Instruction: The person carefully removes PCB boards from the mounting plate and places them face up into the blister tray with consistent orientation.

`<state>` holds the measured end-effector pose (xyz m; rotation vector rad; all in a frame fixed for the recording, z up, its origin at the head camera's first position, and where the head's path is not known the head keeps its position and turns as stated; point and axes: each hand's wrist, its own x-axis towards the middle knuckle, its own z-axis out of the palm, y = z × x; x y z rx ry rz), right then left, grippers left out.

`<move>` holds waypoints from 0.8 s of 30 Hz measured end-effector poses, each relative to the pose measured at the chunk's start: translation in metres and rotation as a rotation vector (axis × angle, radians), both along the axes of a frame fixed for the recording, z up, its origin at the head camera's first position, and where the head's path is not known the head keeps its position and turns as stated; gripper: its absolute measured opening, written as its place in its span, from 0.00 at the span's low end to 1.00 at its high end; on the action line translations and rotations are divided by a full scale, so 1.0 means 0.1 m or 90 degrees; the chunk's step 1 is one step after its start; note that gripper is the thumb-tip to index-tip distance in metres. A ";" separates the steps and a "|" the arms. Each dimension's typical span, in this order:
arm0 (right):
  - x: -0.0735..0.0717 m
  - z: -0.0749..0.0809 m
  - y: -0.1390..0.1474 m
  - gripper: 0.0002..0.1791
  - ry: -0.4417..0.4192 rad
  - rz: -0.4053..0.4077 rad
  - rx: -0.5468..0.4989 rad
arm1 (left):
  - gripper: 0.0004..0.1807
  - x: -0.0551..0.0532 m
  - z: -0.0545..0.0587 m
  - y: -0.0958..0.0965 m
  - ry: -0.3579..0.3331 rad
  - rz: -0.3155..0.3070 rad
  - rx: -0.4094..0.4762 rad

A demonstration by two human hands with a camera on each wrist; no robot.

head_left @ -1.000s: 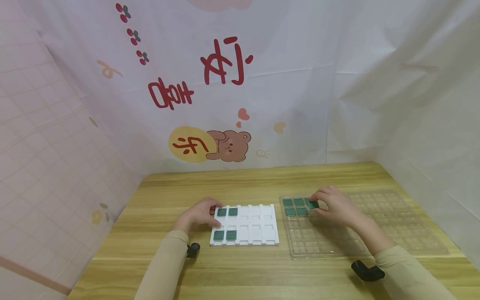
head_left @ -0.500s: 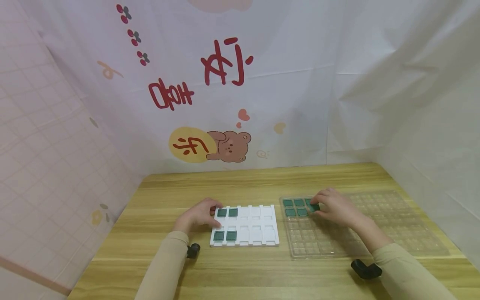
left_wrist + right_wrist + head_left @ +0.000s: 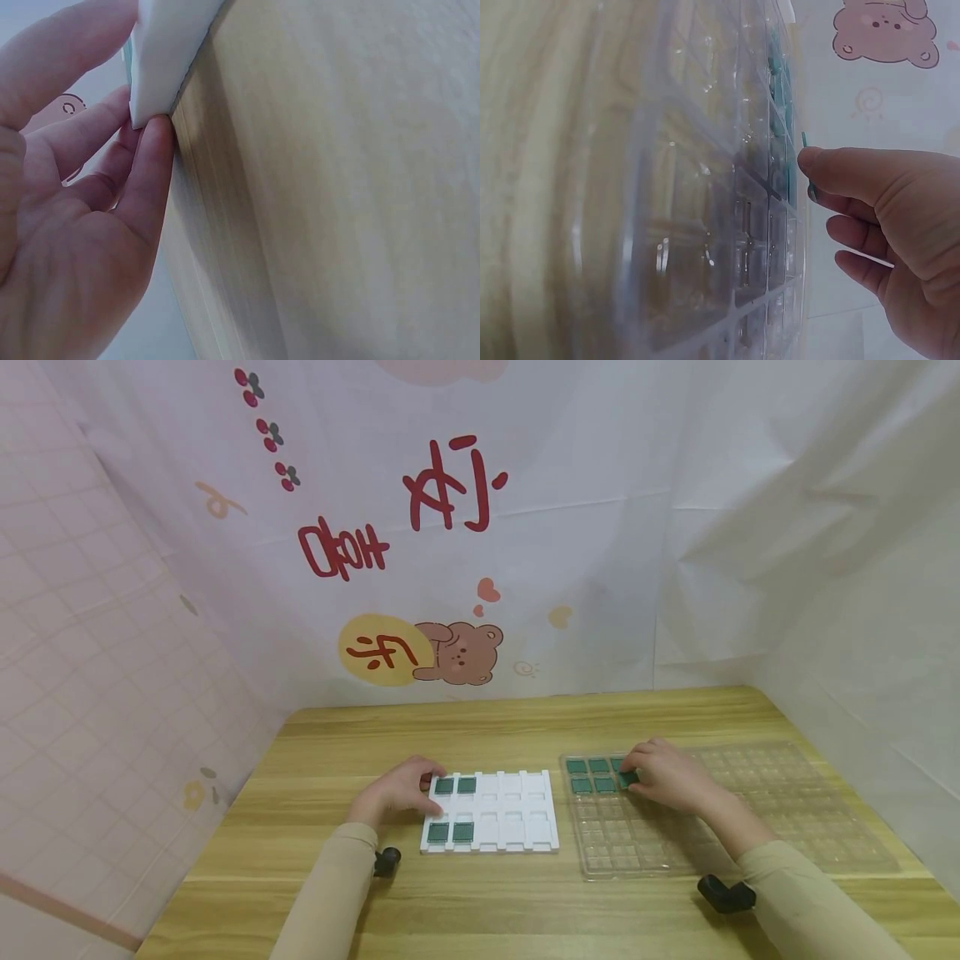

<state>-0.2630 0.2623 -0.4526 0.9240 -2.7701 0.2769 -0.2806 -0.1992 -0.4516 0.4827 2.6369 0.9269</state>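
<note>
My left hand (image 3: 400, 789) grips the left side of a white slotted tray (image 3: 512, 812), thumb and fingers spread along that edge. In the left wrist view, the fingertips press against a corner of the white tray (image 3: 166, 60). Small square green circuit boards (image 3: 462, 832) lie in the tray's left slots, two in each row. My right hand (image 3: 666, 774) is over the clear plastic tray (image 3: 611, 835). It pinches one green circuit board (image 3: 627, 779) between thumb and finger; the right wrist view shows that board (image 3: 805, 139) edge-on, above the compartments. Fingers partly hide it.
More green circuit boards (image 3: 581, 785) sit in the clear tray's far left compartments, in two rows. The trays lie side by side on a wooden table (image 3: 480, 902), with a narrow gap between. A printed white cloth (image 3: 585, 527) hangs behind the table, with cloth along both sides.
My right hand has shifted slightly with the circuit board, which now shows a little nearer the second row of the clear tray. The left hand and white tray stay in place.
</note>
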 end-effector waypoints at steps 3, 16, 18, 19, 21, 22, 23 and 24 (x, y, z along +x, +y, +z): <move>-0.01 -0.01 0.01 0.13 0.004 0.007 0.002 | 0.34 0.00 0.00 0.00 -0.004 0.003 0.000; -0.06 -0.07 0.03 0.13 0.007 0.008 0.012 | 0.34 0.02 0.01 0.01 -0.010 0.011 0.004; -0.06 -0.07 0.02 0.13 0.007 0.008 0.013 | 0.34 0.02 0.01 0.01 -0.011 0.009 0.008; -0.05 -0.07 0.02 0.13 0.006 0.007 0.012 | 0.34 0.02 0.01 0.01 -0.010 0.009 0.009; -0.05 -0.05 0.01 0.13 0.005 0.008 0.010 | 0.34 0.02 0.01 0.01 -0.010 0.008 0.009; -0.04 -0.05 0.01 0.13 0.004 0.008 0.009 | 0.34 0.02 0.01 0.01 -0.011 0.008 0.009; -0.04 -0.04 0.00 0.13 0.003 0.008 0.009 | 0.34 0.02 0.01 0.01 -0.009 0.007 0.007; -0.04 -0.04 0.00 0.13 0.002 0.008 0.008 | 0.34 0.02 0.02 0.01 -0.009 0.005 0.005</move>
